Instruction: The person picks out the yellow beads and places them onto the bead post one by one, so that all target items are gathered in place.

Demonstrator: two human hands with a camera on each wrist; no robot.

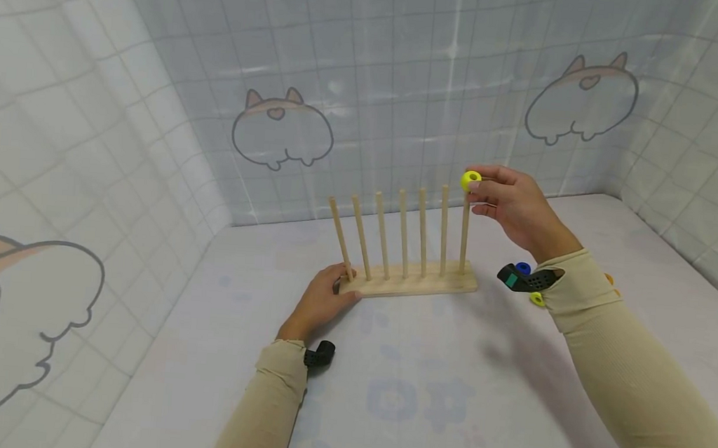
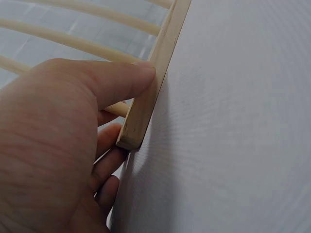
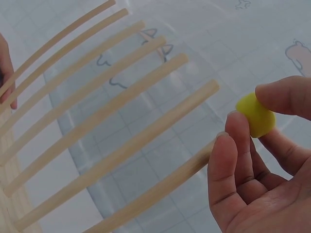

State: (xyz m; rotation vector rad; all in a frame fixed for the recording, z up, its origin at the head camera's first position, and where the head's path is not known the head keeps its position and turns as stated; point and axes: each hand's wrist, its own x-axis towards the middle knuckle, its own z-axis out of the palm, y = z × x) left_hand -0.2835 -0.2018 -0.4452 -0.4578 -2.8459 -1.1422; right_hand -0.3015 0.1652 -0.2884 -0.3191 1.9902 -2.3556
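Observation:
A wooden peg stand (image 1: 417, 285) with a row of several upright dowels stands on the table. My left hand (image 1: 322, 301) grips the left end of its base, thumb (image 2: 129, 80) along the near edge and fingers behind. My right hand (image 1: 524, 212) pinches a yellow bead (image 1: 466, 184) between thumb and fingers at the top of the rightmost dowel (image 1: 464, 236). A hole shows in the bead's upper face in the head view. In the right wrist view, the dowel's tip is hidden behind the fingers (image 3: 223, 165) below the bead (image 3: 260, 116).
Right of the stand, partly behind the right wrist, lie a blue bead (image 1: 523, 268), a yellow bead (image 1: 537, 299) and something orange (image 1: 610, 279). Tile-patterned sheeting (image 1: 397, 65) with cartoon drawings rises behind the table (image 1: 398, 368) and along both sides.

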